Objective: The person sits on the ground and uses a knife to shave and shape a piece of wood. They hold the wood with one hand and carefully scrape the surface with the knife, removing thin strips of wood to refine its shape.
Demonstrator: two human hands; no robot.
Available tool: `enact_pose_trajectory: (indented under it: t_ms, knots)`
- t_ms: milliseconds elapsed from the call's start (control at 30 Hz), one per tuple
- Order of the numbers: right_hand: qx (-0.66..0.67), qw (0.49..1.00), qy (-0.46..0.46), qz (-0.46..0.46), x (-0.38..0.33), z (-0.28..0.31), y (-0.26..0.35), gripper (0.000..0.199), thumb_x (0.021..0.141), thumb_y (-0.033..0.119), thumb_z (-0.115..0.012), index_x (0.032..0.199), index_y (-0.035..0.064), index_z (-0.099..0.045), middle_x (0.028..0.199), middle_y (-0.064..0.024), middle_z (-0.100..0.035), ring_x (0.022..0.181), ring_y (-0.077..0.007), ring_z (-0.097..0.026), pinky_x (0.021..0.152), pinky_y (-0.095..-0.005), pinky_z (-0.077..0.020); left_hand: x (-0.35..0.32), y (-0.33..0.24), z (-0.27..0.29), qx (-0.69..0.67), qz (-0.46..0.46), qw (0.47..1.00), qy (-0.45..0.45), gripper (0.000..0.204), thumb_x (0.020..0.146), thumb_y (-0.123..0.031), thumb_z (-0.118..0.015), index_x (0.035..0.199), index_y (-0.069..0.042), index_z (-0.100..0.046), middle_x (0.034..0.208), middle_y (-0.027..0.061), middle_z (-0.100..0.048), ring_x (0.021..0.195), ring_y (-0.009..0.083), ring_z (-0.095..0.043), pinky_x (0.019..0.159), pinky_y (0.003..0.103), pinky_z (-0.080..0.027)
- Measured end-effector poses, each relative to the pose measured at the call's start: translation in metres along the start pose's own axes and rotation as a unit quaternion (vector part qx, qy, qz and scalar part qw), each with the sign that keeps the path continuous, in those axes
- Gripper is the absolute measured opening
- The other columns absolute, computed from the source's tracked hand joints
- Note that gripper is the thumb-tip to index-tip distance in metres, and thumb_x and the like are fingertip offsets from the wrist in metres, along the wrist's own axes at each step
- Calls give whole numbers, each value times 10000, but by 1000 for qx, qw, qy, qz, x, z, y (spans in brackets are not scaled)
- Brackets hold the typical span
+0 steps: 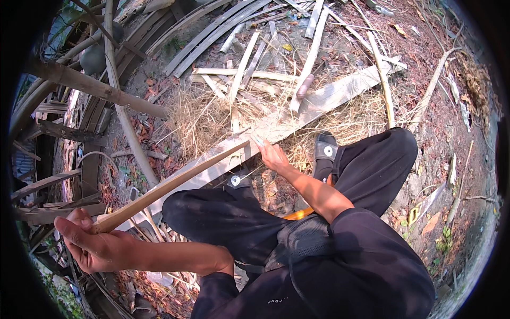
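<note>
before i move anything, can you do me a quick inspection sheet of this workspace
Surface: long pale plank slanting across littered ground.
Job's things: wooden strip, its far end over the plank.
Clutter: dry shavings and loose pale slats beyond the plank.
Grips: left grip closed around the strip's near end; right grip by its far end, hold unclear.
Cables: nothing seen for certain.
Surroundings: wooden poles at left; yellow-handled saw on the ground at right.
</note>
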State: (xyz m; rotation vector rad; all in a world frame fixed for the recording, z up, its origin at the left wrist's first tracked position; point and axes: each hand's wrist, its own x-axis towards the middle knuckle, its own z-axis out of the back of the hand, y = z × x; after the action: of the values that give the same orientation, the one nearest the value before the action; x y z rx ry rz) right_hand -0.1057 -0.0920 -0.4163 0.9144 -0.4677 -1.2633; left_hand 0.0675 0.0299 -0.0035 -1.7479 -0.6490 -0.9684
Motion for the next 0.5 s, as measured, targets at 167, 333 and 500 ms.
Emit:
enact_pose_trajectory:
  t_ms: [167,333,500]
  knots:
    - [16,996,23,81,-13,29,16,281,939,309,-410,1066,60,-445,700,-276,-578,707,-493,-547,616,-552,-428,9,17,12,-40,-34,998,24,315,893,-195,-587,668,25,-579,601,46,-479,596,137,-461,626,273,-396]
    - [-147,982,-49,109,-21,7,-7,263,933,325,-443,1023,80,-467,630,-255,-578,620,-449,-580,540,-537,-473,12,19,19,-144,-33,981,130,391,933,-211,-497,573,-69,-441,574,24,-450,612,145,-453,765,355,-451]
    - [-152,981,-61,102,-20,-7,-19,274,926,342,-468,1013,82,-477,604,-195,-562,577,-369,-607,488,-469,-500,-8,-15,-10,-48,-92,985,139,505,949,-321,-294,477,-148,-242,528,-18,-165,542,128,-189,645,387,-239]
